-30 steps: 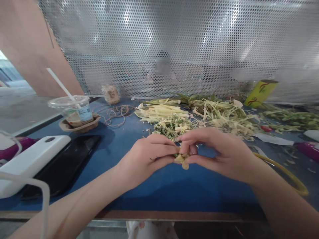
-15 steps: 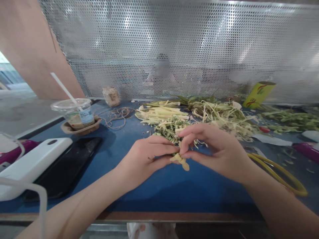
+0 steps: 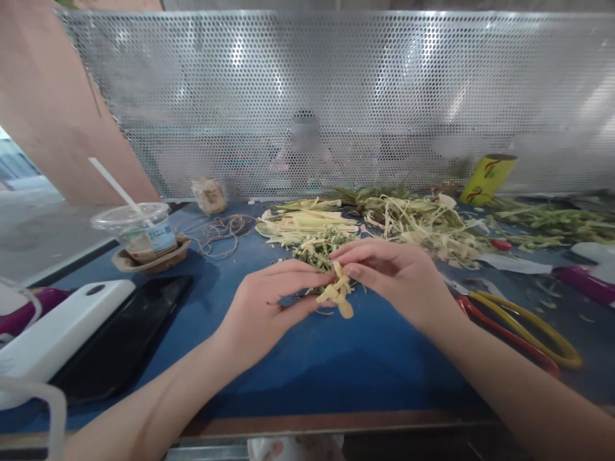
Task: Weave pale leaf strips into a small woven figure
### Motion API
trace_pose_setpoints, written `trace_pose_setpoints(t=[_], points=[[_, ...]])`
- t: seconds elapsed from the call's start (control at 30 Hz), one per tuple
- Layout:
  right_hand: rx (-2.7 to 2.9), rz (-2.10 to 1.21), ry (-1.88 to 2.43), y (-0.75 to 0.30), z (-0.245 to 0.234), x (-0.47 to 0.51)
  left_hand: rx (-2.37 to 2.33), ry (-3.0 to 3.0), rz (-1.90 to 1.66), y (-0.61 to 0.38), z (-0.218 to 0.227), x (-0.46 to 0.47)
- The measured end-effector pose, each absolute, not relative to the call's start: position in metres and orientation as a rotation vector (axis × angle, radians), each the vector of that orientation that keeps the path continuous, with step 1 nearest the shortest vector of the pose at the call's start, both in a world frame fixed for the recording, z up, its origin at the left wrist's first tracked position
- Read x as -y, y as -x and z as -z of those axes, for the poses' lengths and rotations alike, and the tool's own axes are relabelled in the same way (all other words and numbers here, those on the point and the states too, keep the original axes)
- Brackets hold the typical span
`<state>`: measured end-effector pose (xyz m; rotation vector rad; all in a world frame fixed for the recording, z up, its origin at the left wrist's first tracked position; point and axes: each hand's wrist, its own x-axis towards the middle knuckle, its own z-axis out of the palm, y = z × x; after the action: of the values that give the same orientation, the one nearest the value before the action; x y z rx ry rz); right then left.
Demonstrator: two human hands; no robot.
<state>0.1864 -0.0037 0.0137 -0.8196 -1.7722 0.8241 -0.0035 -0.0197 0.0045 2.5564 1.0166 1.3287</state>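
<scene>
Above the tabletop [image 3: 355, 378]: pale yellow cluster [image 3: 340, 296] suspended between both hands, touched by each.
Left hand [image 3: 262, 304]: grip closed, cluster pinched at the fingertips.
Right hand [image 3: 398, 275]: set against its far end; closure cannot be told.
Long axis: pointed roughly toward the person.

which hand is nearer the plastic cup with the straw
Left. The left hand is to the right of the plastic cup and closer to the person; the right hand is farther right, beside the small yellow piece.
</scene>
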Motion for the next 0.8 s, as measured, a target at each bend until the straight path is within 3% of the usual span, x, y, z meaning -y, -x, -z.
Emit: trace_pose_setpoints(t=[0.43, 0.6, 0.8], points=[[1.716, -1.138, 0.801, -0.179, -0.008, 0.004, -0.984, -2.47, -1.15, 0.001, -0.005, 0.02], [1.811, -0.992, 0.881, -0.179, -0.005, 0.005, -1.061, -2.478, -1.37, 0.003, -0.002, 0.016], [1.764, -1.323, 0.838, -0.174, -0.001, 0.005, -1.206, -2.679, -1.451, 0.005, 0.001, 0.011]])
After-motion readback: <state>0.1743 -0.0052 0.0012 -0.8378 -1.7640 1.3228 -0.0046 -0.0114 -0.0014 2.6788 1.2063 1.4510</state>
